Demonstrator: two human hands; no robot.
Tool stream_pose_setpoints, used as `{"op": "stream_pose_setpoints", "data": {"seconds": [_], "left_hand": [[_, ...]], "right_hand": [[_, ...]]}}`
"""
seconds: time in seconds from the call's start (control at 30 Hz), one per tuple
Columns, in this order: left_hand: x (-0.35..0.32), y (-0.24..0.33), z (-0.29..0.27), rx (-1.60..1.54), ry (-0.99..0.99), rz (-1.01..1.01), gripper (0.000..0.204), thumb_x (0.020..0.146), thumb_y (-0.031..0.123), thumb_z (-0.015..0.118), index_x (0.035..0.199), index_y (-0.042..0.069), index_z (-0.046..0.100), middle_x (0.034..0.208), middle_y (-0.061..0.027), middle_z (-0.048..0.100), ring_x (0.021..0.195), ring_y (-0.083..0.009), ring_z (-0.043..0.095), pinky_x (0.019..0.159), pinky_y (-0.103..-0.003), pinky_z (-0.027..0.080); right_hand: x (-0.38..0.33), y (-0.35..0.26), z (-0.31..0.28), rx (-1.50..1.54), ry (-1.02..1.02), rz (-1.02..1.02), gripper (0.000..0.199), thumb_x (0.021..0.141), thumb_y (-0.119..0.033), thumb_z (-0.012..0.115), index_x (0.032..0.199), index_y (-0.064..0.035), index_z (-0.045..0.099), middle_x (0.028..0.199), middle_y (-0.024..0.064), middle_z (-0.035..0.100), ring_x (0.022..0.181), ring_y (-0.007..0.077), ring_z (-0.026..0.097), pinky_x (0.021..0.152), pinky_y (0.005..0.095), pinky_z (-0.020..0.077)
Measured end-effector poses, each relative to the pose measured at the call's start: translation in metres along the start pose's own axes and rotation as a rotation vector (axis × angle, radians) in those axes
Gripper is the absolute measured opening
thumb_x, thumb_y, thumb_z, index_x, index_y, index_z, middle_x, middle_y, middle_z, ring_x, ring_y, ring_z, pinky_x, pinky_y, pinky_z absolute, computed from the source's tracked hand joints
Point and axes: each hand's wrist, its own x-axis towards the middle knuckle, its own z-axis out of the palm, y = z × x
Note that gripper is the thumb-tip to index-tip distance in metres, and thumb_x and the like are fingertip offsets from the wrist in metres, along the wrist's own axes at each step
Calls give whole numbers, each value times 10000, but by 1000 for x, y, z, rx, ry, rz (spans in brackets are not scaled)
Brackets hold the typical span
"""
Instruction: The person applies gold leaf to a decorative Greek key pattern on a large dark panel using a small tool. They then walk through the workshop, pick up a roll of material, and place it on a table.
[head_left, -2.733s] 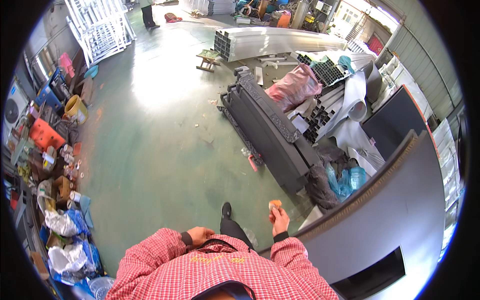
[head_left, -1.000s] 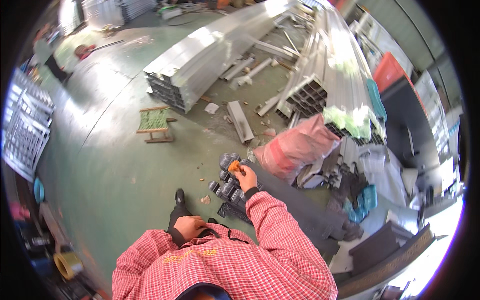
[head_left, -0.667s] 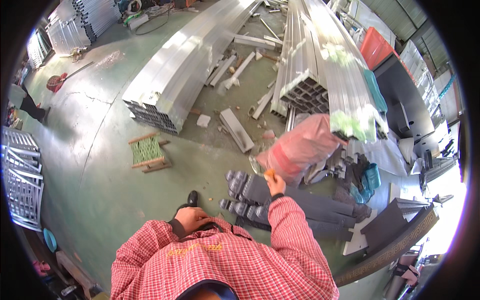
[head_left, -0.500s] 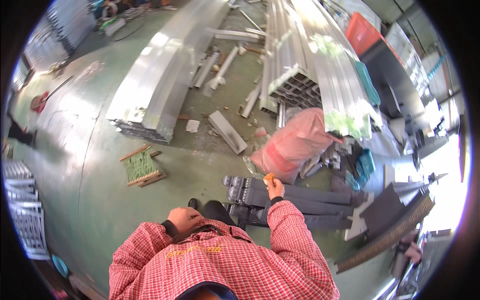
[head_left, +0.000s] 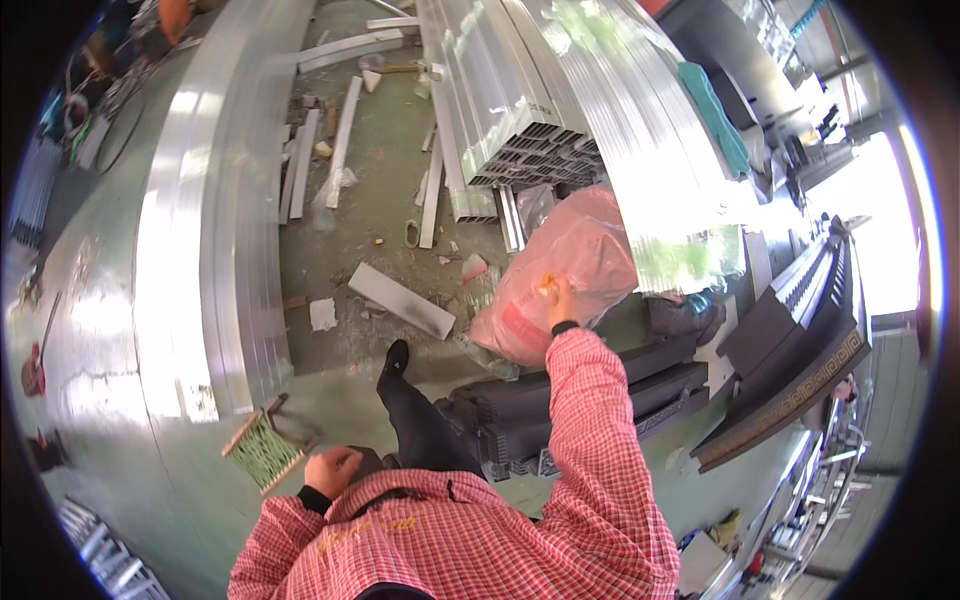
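Observation:
My right hand (head_left: 563, 300) is stretched forward over a large pink sack (head_left: 530, 310). Between its fingertips is a small orange piece (head_left: 546, 284), its exact kind too small to make out. My left hand (head_left: 332, 470) hangs in a loose fist near my left hip, with nothing seen in it. Under my right forearm lie dark grey ornamental posts (head_left: 655, 360) on the floor. A short silver metal profile (head_left: 400, 300) rests just ahead of my foot.
Long stacks of silver metal profiles stand at left (head_left: 230, 250) and at right (head_left: 650, 170). Offcuts (head_left: 345, 140) litter the floor between them. A folding stool with green webbing (head_left: 263, 453) is by my left hand. Dark curved mouldings (head_left: 780, 400) lie at right.
I have stepped forward, and the stacks and sack are closer. My right hand, still pinching the orange piece, has moved from over the grey posts to over the sack.

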Motion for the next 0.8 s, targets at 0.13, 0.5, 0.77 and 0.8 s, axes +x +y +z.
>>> {"op": "stream_pose_setpoints", "data": {"seconds": [0.13, 0.5, 0.77, 0.8], "left_hand": [[54, -6, -4, -26, -71, 3, 207, 794, 282, 603, 803, 84, 664, 596, -53, 605, 523, -193, 582, 494, -313, 443], [143, -31, 7, 118, -487, -260, 245, 835, 288, 579, 908, 65, 649, 684, -68, 647, 624, -178, 623, 563, -321, 480], [175, -33, 13, 156, -498, -261, 224, 811, 293, 596, 865, 86, 659, 658, -58, 639, 602, -190, 617, 545, -326, 475], [177, -31, 14, 142, -487, -280, 212, 795, 293, 605, 841, 94, 664, 645, -66, 629, 590, -203, 609, 538, -331, 469]], "right_hand": [[91, 14, -5, -457, 35, 86, 216, 781, -177, 572, 983, -109, 540, 899, 183, 593, 817, 384, 565, 703, 474, 443], [184, 123, -30, -566, 213, 617, 292, 856, -249, 470, 1018, -29, 573, 995, 250, 590, 936, 389, 564, 816, 461, 433], [174, 196, -48, -431, 395, 930, 388, 871, -247, 436, 1075, 68, 534, 1085, 268, 555, 973, 406, 548, 836, 432, 429], [169, 203, -52, -432, 396, 939, 380, 872, -239, 434, 1074, 67, 534, 1085, 267, 555, 968, 405, 549, 833, 431, 429]]}}
